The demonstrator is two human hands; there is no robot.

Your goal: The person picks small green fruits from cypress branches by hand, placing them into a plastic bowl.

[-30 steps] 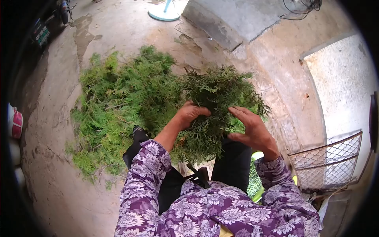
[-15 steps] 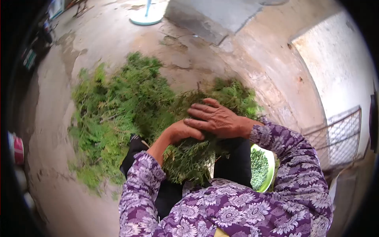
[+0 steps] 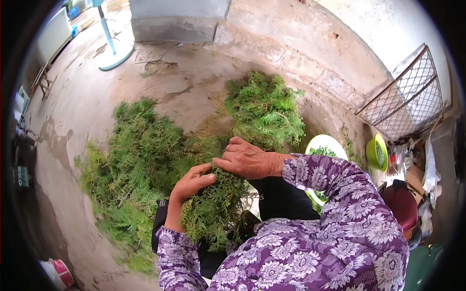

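Observation:
A leafy evergreen branch, like cypress or arborvitae, lies across my lap. My left hand curls round its upper part, thumb and fingers closed on the foliage. Just above and to the right, my right hand is closed, its bent fingertips at the top of the same branch near my left fingers. What exactly its fingertips pinch is hidden. A large heap of cut branches spreads on the floor to the left. Ahead lies a smaller, brighter heap.
Beside my right arm stands a pale basin with green bits in it, partly covered by my sleeve. Farther right are a lime-green tub, a wire-mesh frame and a dark red object. A light-blue stand is at the back left.
My right hand has come off the back of my left hand, and its fingers have curled in. The view has tilted up, bringing the lime-green tub and the separate far heap into sight.

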